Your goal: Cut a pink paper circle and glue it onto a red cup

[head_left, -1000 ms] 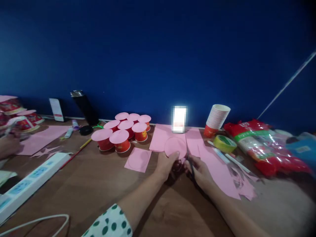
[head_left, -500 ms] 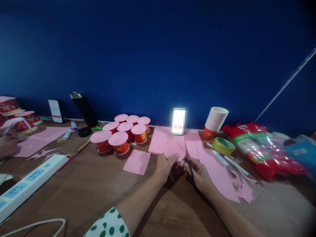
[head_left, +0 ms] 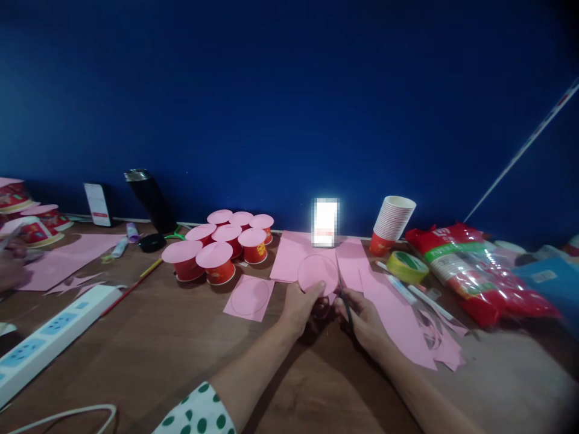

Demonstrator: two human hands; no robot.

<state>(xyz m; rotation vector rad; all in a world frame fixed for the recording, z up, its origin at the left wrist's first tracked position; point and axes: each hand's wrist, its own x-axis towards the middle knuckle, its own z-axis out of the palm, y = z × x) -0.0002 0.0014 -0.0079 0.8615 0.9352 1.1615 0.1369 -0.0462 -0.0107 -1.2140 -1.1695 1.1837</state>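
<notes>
Shifted slightly toward eight o'clock in view since the earliest frame are the bench [head_left: 194, 355] and its contents, a drift best ascribed to the head, since the hands and the work are carried along with it. A round pink paper piece [head_left: 316, 274], marked near its edge by a drawn curve, is taken as the centre of the clock, with twelve toward the wall. It is held at its near edge in the grip of the left hand [head_left: 301, 306], the thumb laid on top. Scissors [head_left: 347, 306] are gripped by the right hand [head_left: 364, 318] at four o'clock, blades pointed away along the paper's right edge; whether the blades are parted cannot be told. For a smooth trim, it is judged, the scissors should be kept nearly still, the paper being turned into them, with the left fingers kept clear of the blades. A square sheet bearing a circle [head_left: 248, 298] is seen between eight and nine, paper-topped cups [head_left: 216, 256] toward ten, a cup stack [head_left: 394, 220] at two, and paper scraps [head_left: 446, 343] near four. Relative to the paper, hands and scissors are scarcely altered from before.
</notes>
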